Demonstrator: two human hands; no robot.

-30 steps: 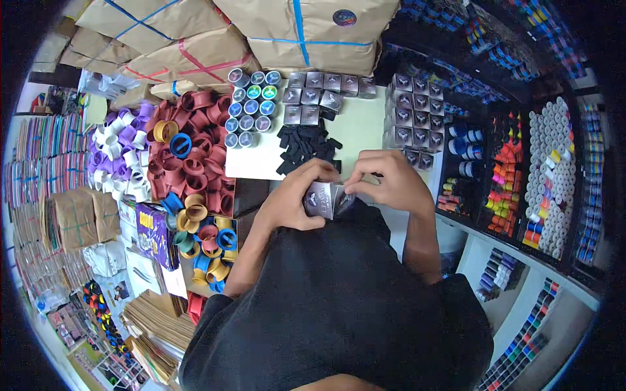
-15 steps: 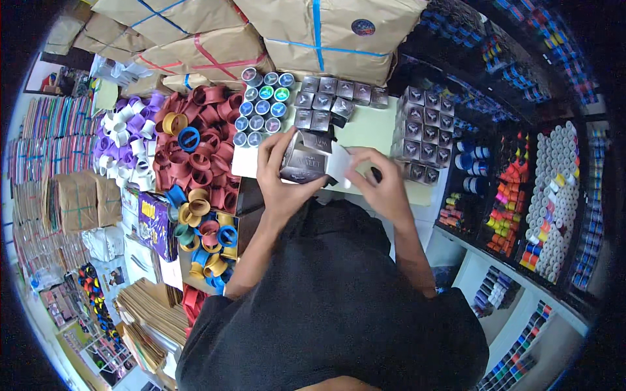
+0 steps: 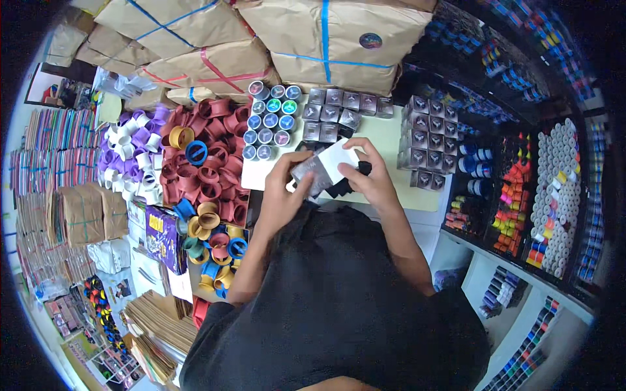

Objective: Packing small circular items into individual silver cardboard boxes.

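Between my hands is a small dark-grey printed cardboard box (image 3: 309, 171), tilted, with a white flap or panel at its right end. My left hand (image 3: 284, 186) grips the dark side, its thumb lying across the front. On the white part, my right hand (image 3: 373, 179) pinches with thumb and fingers. Whether the box contains anything cannot be seen. Just beyond my hands, several similar dark boxes (image 3: 330, 115) stand in rows on a pale sheet (image 3: 378, 147). Left of them are several round-topped spools (image 3: 269, 122) in rows.
More dark boxes (image 3: 428, 140) are stacked at the right. Maroon plastic rings (image 3: 212, 153) fill a tray on the left, beside white and purple ones (image 3: 134, 143). Brown paper parcels (image 3: 342, 39) form a wall at the back. Thread shelves (image 3: 508, 202) line the right side.
The box has turned in my hands, so its white part now shows larger and faces up. My right hand has moved in and closed on that part. The view has shifted slightly.
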